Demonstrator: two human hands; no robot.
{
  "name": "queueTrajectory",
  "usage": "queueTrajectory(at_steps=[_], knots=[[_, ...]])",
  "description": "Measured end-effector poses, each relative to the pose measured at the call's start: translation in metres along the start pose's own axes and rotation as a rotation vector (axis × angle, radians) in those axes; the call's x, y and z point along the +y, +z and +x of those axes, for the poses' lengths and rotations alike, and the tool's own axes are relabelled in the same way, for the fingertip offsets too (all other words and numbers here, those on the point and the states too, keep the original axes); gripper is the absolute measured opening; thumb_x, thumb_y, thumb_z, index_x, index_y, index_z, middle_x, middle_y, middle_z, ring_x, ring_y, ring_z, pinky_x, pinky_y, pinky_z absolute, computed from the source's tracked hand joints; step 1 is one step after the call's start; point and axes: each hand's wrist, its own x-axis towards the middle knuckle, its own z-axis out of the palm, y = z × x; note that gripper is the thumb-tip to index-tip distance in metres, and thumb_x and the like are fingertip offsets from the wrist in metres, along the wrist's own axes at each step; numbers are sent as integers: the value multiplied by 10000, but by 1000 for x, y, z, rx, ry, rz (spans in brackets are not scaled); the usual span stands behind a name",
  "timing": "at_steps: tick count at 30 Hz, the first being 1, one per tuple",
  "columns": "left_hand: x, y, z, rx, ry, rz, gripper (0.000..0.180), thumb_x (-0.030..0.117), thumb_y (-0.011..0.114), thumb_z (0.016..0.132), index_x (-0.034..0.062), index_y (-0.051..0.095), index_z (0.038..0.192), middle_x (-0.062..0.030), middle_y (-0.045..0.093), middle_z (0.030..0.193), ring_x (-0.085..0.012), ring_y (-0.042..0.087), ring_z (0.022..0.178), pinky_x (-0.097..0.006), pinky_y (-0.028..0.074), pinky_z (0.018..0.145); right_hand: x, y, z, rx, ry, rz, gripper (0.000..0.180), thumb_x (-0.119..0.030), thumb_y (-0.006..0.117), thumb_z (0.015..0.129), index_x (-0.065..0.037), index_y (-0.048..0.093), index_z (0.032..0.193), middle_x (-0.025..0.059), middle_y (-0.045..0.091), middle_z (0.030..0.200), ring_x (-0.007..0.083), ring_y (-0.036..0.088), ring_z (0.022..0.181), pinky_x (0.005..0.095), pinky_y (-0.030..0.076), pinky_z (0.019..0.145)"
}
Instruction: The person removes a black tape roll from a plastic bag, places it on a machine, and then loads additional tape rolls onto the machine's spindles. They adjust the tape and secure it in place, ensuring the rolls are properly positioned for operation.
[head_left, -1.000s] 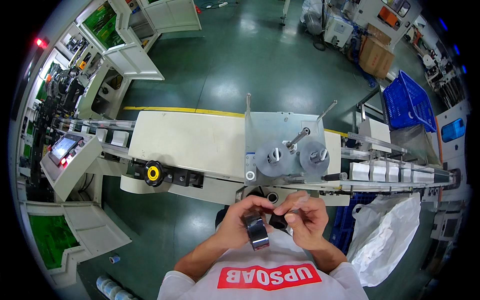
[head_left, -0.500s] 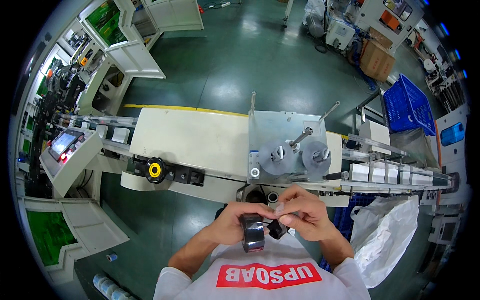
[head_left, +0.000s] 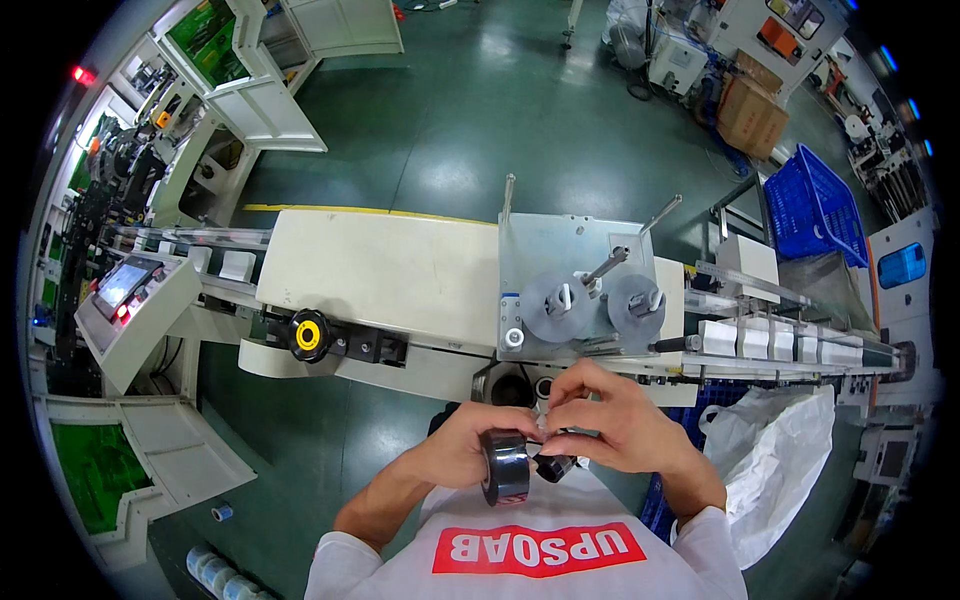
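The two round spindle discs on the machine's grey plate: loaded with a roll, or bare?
Bare. Both discs show flat grey faces with nothing wound on them; the dark roll is off the machine, in the left hand.

- A glossy black roll of film [head_left: 505,467] gleams in the left hand [head_left: 462,455].
- The machine housing [head_left: 380,275] is smooth, cream-painted metal, matt.
- Two reel discs [head_left: 556,307] on its right end look like dull grey metal.
- The green floor [head_left: 500,120] shines, mirroring overhead lights.
- A white woven-plastic sack [head_left: 775,470] sags, faintly shiny.
- A blue plastic crate [head_left: 815,205], lattice-walled.
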Motion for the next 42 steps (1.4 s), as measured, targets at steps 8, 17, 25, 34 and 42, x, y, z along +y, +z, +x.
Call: queueTrajectory(at_steps=[8,17,25,34,42], knots=[[-12,2,-2,-19,-56,33,368,-89,756,789,-4,658,1133,-84,694,1099,-147,642,1009,-300,509,902,-2,3,0,61,-45,-217,440,-329,878,710,-62,672,993,92,589,984,219,624,723,309,515,595],[-17,4,-5,94,-77,-39,399,-127,732,791,7,657,1159,-106,705,1145,-162,663,1059,-300,521,926,2,9,-23,238,52,-71,388,-319,820,799,-54,675,1044,132,635,987,263,665,798,340,540,641],[-19,4,-14,232,-66,30,451,-177,673,803,12,651,1212,-129,696,1194,-194,666,1087,-311,536,920,-2,36,-34,125,5,-249,435,-262,838,767,-52,638,1091,137,653,974,282,666,777,355,542,628],[-51,-5,-44,293,35,138,503,-119,713,785,43,617,1251,-188,659,1279,-167,684,988,-281,545,811,7,62,-51,294,-58,-234,396,-107,853,700,-22,632,1018,147,671,907,270,656,682,350,530,584],[-48,-1,-56,172,93,-162,747,-27,775,780,74,425,1433,-340,610,1228,-150,667,756,-287,555,722,6,62,-54,268,-134,-426,367,-129,846,671,-65,661,982,75,677,935,256,625,838,344,528,680]])
